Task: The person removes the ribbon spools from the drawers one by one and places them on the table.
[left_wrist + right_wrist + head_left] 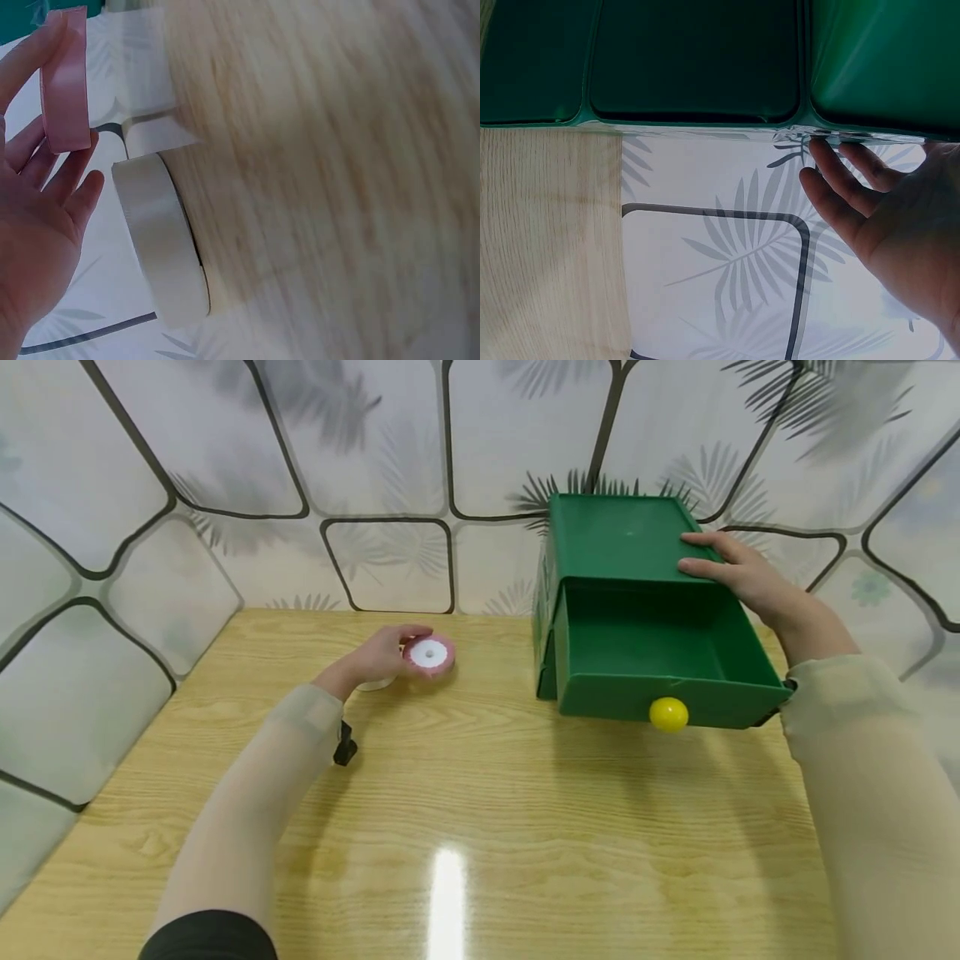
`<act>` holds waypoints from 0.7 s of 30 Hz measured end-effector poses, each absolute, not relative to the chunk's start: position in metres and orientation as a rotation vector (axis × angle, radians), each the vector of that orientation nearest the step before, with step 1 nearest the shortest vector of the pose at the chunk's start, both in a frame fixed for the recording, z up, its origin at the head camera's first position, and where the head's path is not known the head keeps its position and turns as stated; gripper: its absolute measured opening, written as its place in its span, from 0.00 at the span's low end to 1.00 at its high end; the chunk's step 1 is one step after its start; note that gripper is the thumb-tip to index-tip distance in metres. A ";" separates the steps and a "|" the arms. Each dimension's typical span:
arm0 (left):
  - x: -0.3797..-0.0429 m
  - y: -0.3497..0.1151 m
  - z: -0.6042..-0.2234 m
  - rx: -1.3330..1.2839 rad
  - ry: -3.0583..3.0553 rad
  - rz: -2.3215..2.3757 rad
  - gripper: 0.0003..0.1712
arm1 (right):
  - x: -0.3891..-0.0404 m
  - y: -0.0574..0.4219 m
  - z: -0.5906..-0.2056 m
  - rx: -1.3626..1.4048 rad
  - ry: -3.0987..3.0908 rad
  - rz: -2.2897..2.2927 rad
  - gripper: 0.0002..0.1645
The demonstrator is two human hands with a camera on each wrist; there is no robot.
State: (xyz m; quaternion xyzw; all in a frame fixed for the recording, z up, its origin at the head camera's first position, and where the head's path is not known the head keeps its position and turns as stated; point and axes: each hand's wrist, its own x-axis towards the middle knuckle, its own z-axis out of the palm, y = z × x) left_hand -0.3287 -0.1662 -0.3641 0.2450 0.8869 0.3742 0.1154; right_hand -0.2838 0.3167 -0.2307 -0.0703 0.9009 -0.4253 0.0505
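Over the back of the table, my left hand [380, 656] holds a pink ribbon roll [430, 654] between thumb and fingers. The roll's white face shows in the head view, its smooth pink rim [67, 90] in the left wrist view. Below that hand lies a cream ribbon roll [161, 240], mostly covered by the hand in the head view. On the right stands a green drawer box [626, 539] with its drawer [600, 697] pulled out. My right hand [757, 577] rests on the box's top right edge, its fingers fairly straight [847, 180].
A yellow ball knob [669, 714] sticks out from the drawer front, which overhangs the wooden table [480, 777]. Behind the table rises a patterned wall covering [390, 564] with leaf prints and dark lines. The box stands close to it.
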 end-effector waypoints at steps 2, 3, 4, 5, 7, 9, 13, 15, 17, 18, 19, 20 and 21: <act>-0.329 -0.166 -0.366 0.698 2.590 1.094 0.48 | -0.284 0.317 -0.231 -0.213 2.744 -1.292 0.41; -0.330 -0.166 -0.367 0.687 2.586 1.091 0.48 | -0.284 0.317 -0.231 -0.215 2.745 -1.291 0.41; -0.330 -0.165 -0.368 0.677 2.580 1.090 0.48 | -0.284 0.317 -0.230 -0.217 2.746 -1.290 0.41; -0.331 -0.165 -0.370 0.665 2.575 1.088 0.48 | -0.284 0.317 -0.230 -0.218 2.746 -1.291 0.42; -0.331 -0.165 -0.371 0.651 2.569 1.074 0.48 | -0.284 0.317 -0.230 -0.218 2.745 -1.292 0.42; -0.332 -0.165 -0.372 0.641 2.567 1.060 0.47 | -0.284 0.317 -0.230 -0.219 2.745 -1.294 0.42; -0.331 -0.164 -0.373 0.642 2.574 1.023 0.47 | -0.284 0.317 -0.230 -0.221 2.744 -1.296 0.42; -0.331 -0.164 -0.373 0.643 2.575 1.011 0.47 | -0.283 0.317 -0.230 -0.218 2.739 -1.295 0.42; -0.330 -0.164 -0.373 0.642 2.574 1.006 0.47 | -0.282 0.317 -0.230 -0.214 2.733 -1.296 0.41; -0.330 -0.164 -0.373 0.640 2.572 1.006 0.47 | -0.282 0.317 -0.230 -0.212 2.730 -1.295 0.41; -0.330 -0.164 -0.374 0.637 2.569 1.005 0.47 | -0.282 0.317 -0.229 -0.211 2.725 -1.297 0.41; -0.331 -0.164 -0.374 0.638 2.568 1.000 0.47 | -0.281 0.317 -0.229 -0.212 2.723 -1.298 0.41; -0.331 -0.164 -0.374 0.641 2.567 0.995 0.47 | -0.281 0.317 -0.229 -0.215 2.723 -1.299 0.41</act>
